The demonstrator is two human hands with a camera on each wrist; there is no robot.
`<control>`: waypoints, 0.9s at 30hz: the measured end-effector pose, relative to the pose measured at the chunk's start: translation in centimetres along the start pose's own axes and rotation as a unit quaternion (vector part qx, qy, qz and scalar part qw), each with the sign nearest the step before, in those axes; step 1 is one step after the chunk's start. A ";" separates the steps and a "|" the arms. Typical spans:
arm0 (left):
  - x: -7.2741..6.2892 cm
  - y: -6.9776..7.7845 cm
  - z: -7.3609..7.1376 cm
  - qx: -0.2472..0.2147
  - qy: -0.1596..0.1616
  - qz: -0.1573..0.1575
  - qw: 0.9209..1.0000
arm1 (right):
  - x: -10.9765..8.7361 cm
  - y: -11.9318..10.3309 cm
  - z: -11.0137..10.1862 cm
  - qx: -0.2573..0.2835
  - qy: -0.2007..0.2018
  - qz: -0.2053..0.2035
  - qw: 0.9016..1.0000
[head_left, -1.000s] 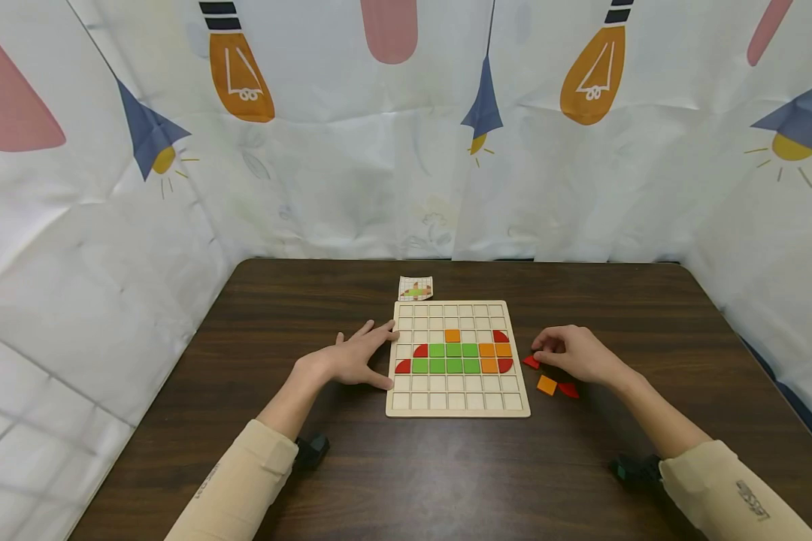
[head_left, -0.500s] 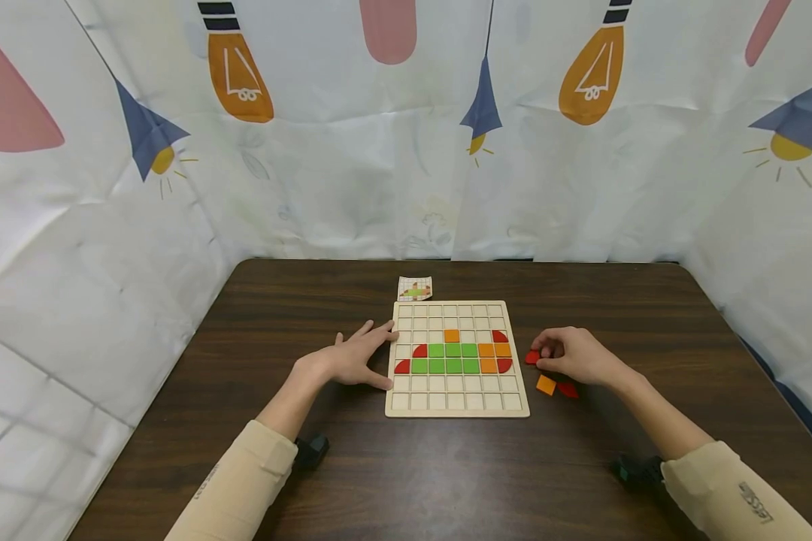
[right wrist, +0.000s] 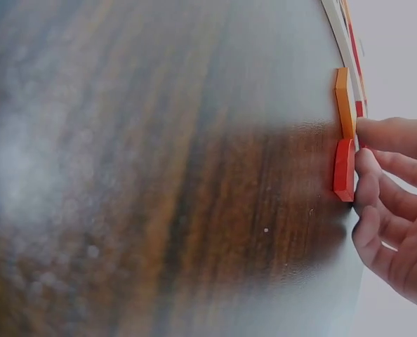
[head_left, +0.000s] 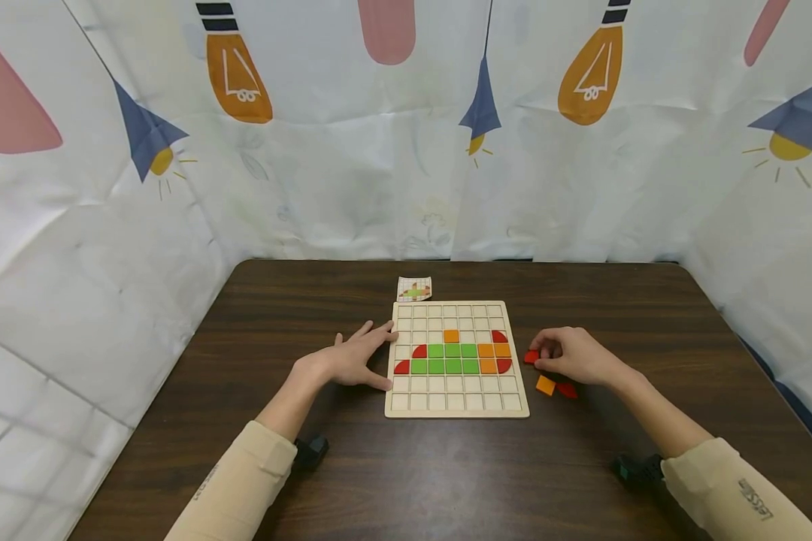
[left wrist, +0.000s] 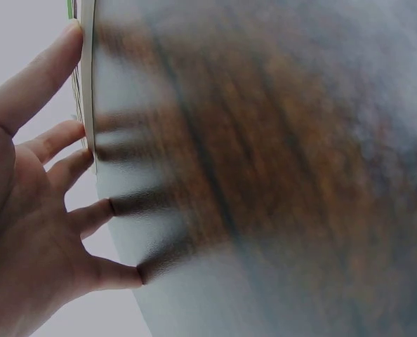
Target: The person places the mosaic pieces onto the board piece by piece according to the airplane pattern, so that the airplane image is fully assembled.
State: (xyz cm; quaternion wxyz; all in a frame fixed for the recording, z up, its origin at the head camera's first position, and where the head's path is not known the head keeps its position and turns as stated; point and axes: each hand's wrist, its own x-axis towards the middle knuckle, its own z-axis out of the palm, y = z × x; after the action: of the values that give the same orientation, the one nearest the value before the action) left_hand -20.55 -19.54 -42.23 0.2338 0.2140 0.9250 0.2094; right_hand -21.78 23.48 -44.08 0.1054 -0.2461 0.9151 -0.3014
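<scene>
A pale wooden grid board (head_left: 455, 403) lies on the table, with green, orange and red tiles set in several of its squares. My left hand (head_left: 353, 358) has its fingers spread, and thumb and fingertips touch the board's left edge; in the left wrist view the left hand (left wrist: 43, 210) shows its outer fingertips on the table. Just right of the board my right hand (head_left: 578, 355) pinches a small red tile (head_left: 531, 357) at table level. Fingers partly hide that tile. Below the hand lie a loose orange square tile (head_left: 545, 385) and another red tile (head_left: 567, 390) with a curved edge.
A small pattern card (head_left: 414, 289) with a coloured grid picture lies behind the board's top left corner. The dark wood table (head_left: 406, 481) reaches back to a white printed curtain (head_left: 352, 188).
The red tile at my right fingertips has turned slightly, and the right fingers have shifted a little with it. My left hand has stayed at the board's edge.
</scene>
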 end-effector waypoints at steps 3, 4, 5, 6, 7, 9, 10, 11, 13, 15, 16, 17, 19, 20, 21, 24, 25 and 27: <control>0.1 -0.1 0.0 0.000 0.001 -0.001 1.000 | 0.1 0.0 -0.1 -0.001 -0.002 -0.002 1.000; 0.1 -0.1 0.1 0.000 0.001 -0.001 1.000 | 0.1 -0.1 -0.1 -0.002 -0.001 -0.002 1.000; 0.1 -0.1 0.1 0.000 0.001 0.000 1.000 | 0.1 -0.1 -0.1 -0.002 0.000 -0.002 1.000; 0.1 -0.1 0.1 0.000 0.001 0.000 1.000 | 0.1 -0.1 -0.2 -0.002 0.001 -0.001 1.000; 0.1 -0.1 0.1 0.000 0.001 0.000 1.000 | 0.1 -0.2 -0.2 -0.003 0.003 0.000 1.000; 0.1 0.0 0.0 0.002 0.001 0.000 1.000 | 0.1 -0.3 -0.3 -0.002 0.007 0.002 1.000; 0.1 0.0 0.0 0.002 0.001 0.000 1.000 | 0.2 -0.4 -0.4 -0.002 0.008 0.003 1.000; 0.1 0.1 0.0 0.003 0.001 0.000 1.000 | 0.2 -0.5 -0.5 -0.001 0.010 0.002 1.000; 0.0 0.1 -0.1 0.004 0.000 -0.002 1.000 | 0.3 -0.8 -0.6 -0.001 0.013 0.001 1.000; 0.0 0.1 -0.1 0.004 0.001 -0.002 1.000 | 0.4 -1.0 -0.6 -0.001 0.016 -0.002 1.000; -0.1 0.1 -0.1 0.004 0.001 -0.001 1.000 | 0.5 -1.1 -0.6 -0.003 0.017 -0.004 1.000; -0.1 0.1 -0.1 0.004 0.001 -0.001 1.000 | 0.6 -1.2 -0.6 -0.003 0.019 -0.005 1.000; -0.1 0.1 -0.1 0.002 0.002 -0.001 1.000 | 0.8 -1.4 -0.6 -0.003 0.023 -0.008 1.000; -0.1 0.1 -0.1 0.002 0.002 -0.001 1.000 | 1.0 -1.5 -0.5 -0.003 0.025 -0.010 1.000; -0.1 0.0 -0.1 0.002 0.003 -0.002 1.000 | 1.1 -1.6 -0.5 -0.003 0.027 -0.012 1.000; 0.0 -0.1 0.0 0.001 0.002 0.000 1.000 | 1.5 -1.7 -0.2 0.001 0.037 -0.019 0.999; 0.0 -0.1 0.0 0.000 0.002 0.001 1.000 | 1.6 -1.7 -0.1 0.002 0.041 -0.022 0.999; 0.0 -0.1 0.0 0.000 0.002 0.001 1.000 | 1.9 -1.8 0.1 0.004 0.049 -0.028 0.998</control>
State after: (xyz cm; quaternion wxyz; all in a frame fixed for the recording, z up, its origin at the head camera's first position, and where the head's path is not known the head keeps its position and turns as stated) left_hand -20.61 -19.64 -42.28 0.2316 0.2144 0.9254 0.2098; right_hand -22.65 21.18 -43.18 0.0531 -0.2566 0.9105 -0.3198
